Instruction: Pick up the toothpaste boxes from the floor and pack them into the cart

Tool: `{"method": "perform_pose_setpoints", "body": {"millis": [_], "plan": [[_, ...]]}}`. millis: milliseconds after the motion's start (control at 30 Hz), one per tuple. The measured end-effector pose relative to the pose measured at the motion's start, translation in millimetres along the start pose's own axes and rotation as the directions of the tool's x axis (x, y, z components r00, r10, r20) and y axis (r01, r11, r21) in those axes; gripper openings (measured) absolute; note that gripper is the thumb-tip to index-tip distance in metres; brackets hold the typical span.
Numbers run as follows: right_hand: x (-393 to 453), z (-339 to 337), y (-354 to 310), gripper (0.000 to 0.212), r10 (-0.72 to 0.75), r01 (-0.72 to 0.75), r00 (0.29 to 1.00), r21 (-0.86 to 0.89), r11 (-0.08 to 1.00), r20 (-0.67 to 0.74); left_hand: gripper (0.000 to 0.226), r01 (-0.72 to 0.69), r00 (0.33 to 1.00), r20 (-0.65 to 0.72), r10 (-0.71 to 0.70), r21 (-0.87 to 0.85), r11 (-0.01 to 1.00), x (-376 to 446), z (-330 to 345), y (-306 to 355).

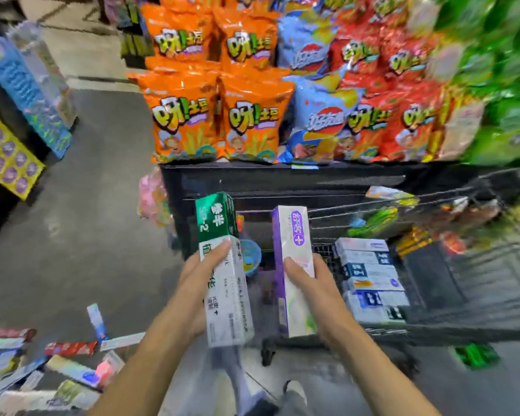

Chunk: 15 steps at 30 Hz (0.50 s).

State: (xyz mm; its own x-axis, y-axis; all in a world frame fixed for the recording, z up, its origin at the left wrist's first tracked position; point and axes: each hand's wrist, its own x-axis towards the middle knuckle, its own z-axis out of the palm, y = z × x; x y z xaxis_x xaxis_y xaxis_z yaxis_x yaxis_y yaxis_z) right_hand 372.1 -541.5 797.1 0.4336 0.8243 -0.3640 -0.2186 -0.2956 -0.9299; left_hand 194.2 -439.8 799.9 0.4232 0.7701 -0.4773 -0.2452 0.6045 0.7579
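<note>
My left hand [203,277] grips a green-and-white toothpaste box [222,265], held upright in front of the cart. My right hand [309,280] grips a purple-and-white toothpaste box [293,265] the same way, just left of the cart's basket. The black wire cart [433,328] stands at the right. Inside it lies a stack of several blue-and-white toothpaste boxes [370,277]. Several more toothpaste boxes [69,349] lie scattered on the grey floor at the lower left. The picture is blurred by motion.
A black shelf [282,178] stacked with orange, blue and red snack bags [186,121] rises right behind the cart. Green bags fill the upper right. A display with blue and yellow cartons [21,94] stands at the left. Bare grey floor lies between them.
</note>
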Motion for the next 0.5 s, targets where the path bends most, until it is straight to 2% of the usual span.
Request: {"method": "perform_pose_setpoints", "body": {"millis": [33,100,167,233,333,400,433,500], "plan": [[-6,-24,-2,0.058,-0.015,0.016,0.999,0.014,1.0,-0.05,0.028,0.003,1.0,0.029,-0.004,0.021,1.0,1,25,-8],[-10,-73,-7,0.05,-0.037,0.044,0.988,0.042,0.998,-0.149,0.044,0.016,0.997,0.071,-0.021,0.069,0.998,8,75,-28],[-6,-124,-10,0.069,-0.066,0.075,0.975,0.037,0.996,-0.211,0.057,0.054,0.991,0.118,-0.069,0.129,0.99,19,124,-53],[1,-179,-10,0.08,-0.09,0.106,0.961,0.051,0.993,-0.261,0.048,0.062,0.983,0.16,-0.093,0.187,0.98,32,175,-80],[13,-270,-13,0.07,-0.095,0.12,0.947,0.064,0.991,-0.307,0.032,0.054,0.984,0.152,-0.095,0.253,0.966,57,251,-126],[24,-326,-14,0.074,-0.086,0.108,0.944,0.054,0.993,-0.32,0.022,0.034,0.985,0.151,-0.082,0.297,0.954,79,293,-154],[29,-351,-15,0.073,-0.075,0.098,0.942,0.052,0.994,-0.327,0.021,0.017,0.985,0.154,-0.071,0.33,0.944,89,311,-166],[39,-397,-14,0.059,-0.057,0.071,0.938,0.027,0.997,-0.341,0.024,-0.015,0.986,0.156,-0.059,0.433,0.901,109,342,-188]]}}
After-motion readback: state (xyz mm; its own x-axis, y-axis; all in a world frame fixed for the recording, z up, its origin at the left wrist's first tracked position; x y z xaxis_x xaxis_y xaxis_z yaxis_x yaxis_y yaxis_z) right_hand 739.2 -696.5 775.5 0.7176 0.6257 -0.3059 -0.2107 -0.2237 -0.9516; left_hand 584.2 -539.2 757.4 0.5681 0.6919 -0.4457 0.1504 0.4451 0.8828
